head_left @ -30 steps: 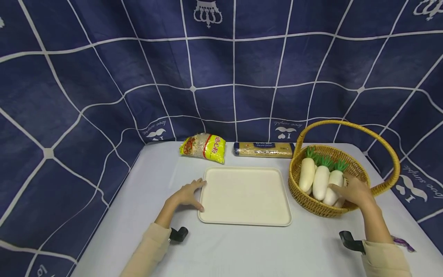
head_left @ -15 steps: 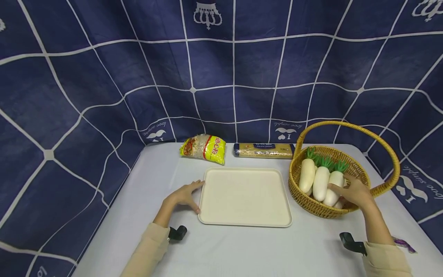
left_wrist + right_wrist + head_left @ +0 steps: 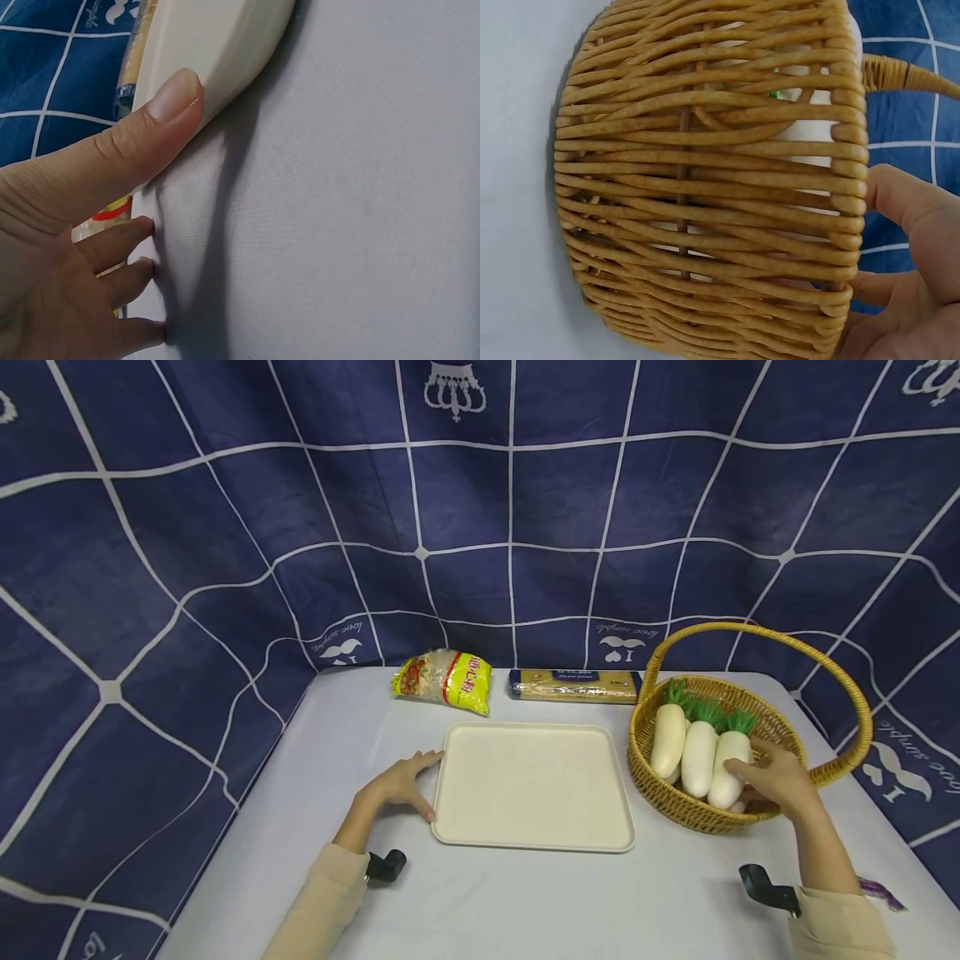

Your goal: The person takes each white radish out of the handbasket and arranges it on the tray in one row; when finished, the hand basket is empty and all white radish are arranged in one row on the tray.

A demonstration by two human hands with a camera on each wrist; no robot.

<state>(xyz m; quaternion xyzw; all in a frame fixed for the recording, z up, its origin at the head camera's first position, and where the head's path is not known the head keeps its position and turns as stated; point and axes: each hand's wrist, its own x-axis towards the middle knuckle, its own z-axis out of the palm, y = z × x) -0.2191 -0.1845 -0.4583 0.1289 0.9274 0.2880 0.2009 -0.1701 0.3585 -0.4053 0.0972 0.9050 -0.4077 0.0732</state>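
Note:
A round wicker basket (image 3: 675, 806) with a tall handle stands at the right and holds several white radishes with green tops. My right hand (image 3: 780, 777) reaches over its near right rim, thumb on the rightmost white radish (image 3: 731, 768) and fingers down beside it. The finger ends are partly hidden. In the right wrist view, the basket's woven wall (image 3: 705, 180) hides most of the radishes. My left hand (image 3: 397, 783) rests at the left edge of the cream tray (image 3: 532, 785), fingers spread. The left wrist view has its thumb (image 3: 176, 97) against the tray rim (image 3: 247, 52).
A yellow noodle bag (image 3: 442, 679) and a long pasta packet (image 3: 573, 686) lie behind the tray. Something purple (image 3: 881, 892) lies beyond my right sleeve. A blue checked curtain (image 3: 480, 527) hangs along the table's back and sides.
The rightmost radish has shifted slightly to the right along with my right hand. My left hand has drawn back a little at the tray's left edge.

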